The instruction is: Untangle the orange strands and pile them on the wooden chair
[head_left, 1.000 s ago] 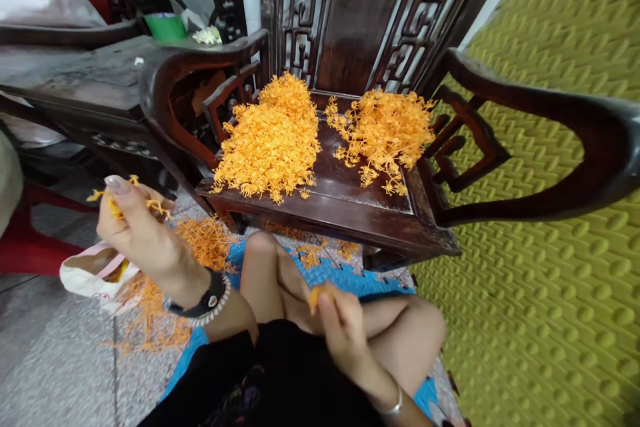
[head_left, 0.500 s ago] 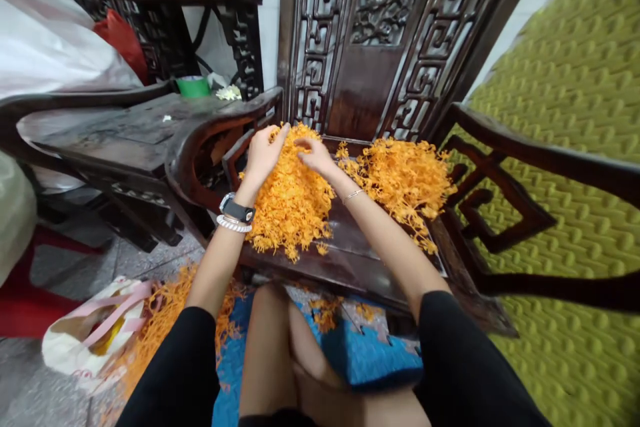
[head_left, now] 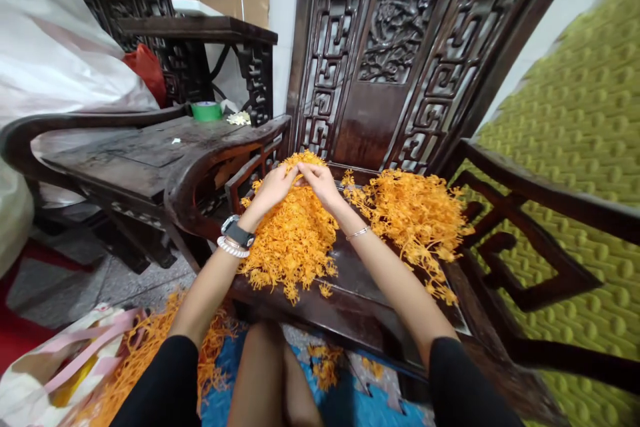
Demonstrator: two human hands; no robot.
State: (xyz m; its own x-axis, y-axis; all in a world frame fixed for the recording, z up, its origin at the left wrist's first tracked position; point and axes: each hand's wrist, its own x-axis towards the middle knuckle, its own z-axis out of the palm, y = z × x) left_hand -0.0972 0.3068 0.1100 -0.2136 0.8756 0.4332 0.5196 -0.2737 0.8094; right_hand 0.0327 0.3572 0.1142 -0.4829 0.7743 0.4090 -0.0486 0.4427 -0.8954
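Two heaps of small orange plastic pieces lie on the seat of a dark carved wooden chair [head_left: 350,310]. My left hand [head_left: 273,188] and my right hand [head_left: 316,181] meet at the top of the left heap [head_left: 295,240], fingers pinched together on orange pieces there. The left wrist wears a watch and a bead bracelet, the right a thin bangle. The right heap [head_left: 413,210] lies untouched beside my right forearm.
More orange strands [head_left: 150,347] litter the floor by a pink-handled bag [head_left: 45,373] at lower left. A second dark chair [head_left: 125,153] stands left, with a green tape roll [head_left: 207,111] on it. A green textured mat [head_left: 580,133] leans at right. Blue foam tiles lie under my knees.
Both hands rose from my lap and side to the left heap, then closed together at its top. The view tilted upward.
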